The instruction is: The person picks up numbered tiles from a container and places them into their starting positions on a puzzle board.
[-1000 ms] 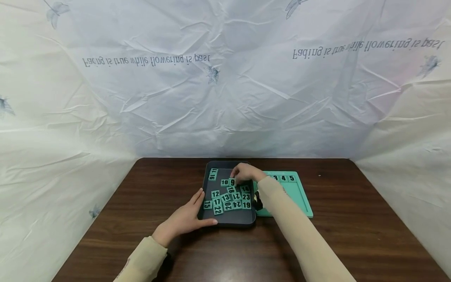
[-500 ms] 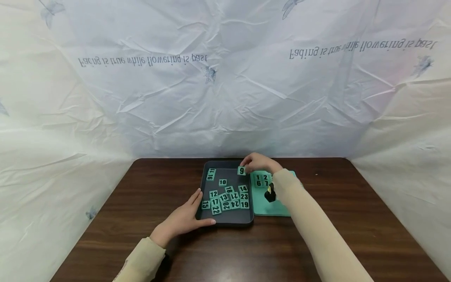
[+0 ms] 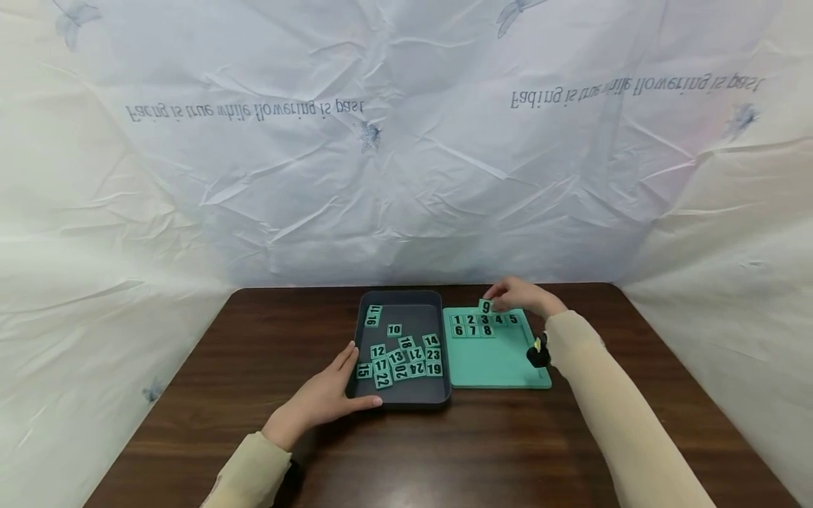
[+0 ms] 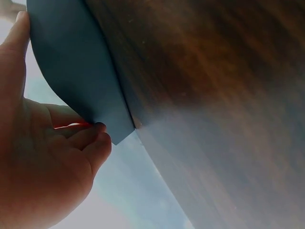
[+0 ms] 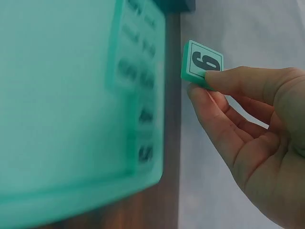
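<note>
My right hand (image 3: 513,295) pinches a green tile marked 9 (image 3: 485,306) (image 5: 202,64) above the far edge of the green board (image 3: 495,363) (image 5: 62,105). Tiles 1 to 5 fill the board's top row (image 3: 485,319), and 6, 7, 8 sit below them. My left hand (image 3: 320,398) (image 4: 43,157) grips the near left corner of the dark tray (image 3: 401,398) (image 4: 71,62), thumb along its front wall. Several numbered green tiles (image 3: 400,356) lie loose in the tray, among them 10, 12, 14, 22.
The tray and the board lie side by side on a dark wooden table (image 3: 571,437). Crinkled white sheeting (image 3: 406,176) with printed text walls off the back and both sides. A small black object (image 3: 537,353) sits at my right wrist.
My right hand lifted the 9 tile out of the tray and carried it right, over the board's far edge. The left hand stayed on the tray corner.
</note>
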